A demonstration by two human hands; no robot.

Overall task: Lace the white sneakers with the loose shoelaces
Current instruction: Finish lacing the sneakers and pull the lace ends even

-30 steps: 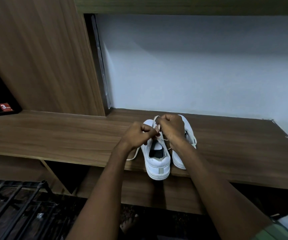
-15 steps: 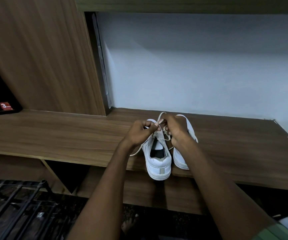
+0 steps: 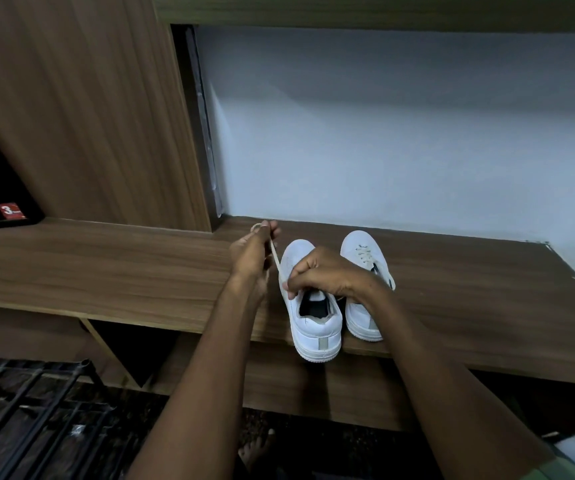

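Two white sneakers stand side by side on a wooden shelf, heels toward me. The left sneaker overhangs the shelf's front edge. My left hand pinches a pale shoelace and holds it taut, up and to the left of that shoe. My right hand lies across the left sneaker's tongue area, fingers curled and gripping the shoe at its eyelets. The right sneaker shows laces crossed through its eyelets. The lace's lower end is hidden under my right hand.
A white wall backs the shelf and a wooden panel rises on the left. A dark screen with a red sticker sits far left. A black metal rack stands below left. A bare foot shows on the floor.
My left hand has pulled the lace out to the upper left, away from the shoe. My right hand has dropped onto the left sneaker, uncovering the right sneaker.
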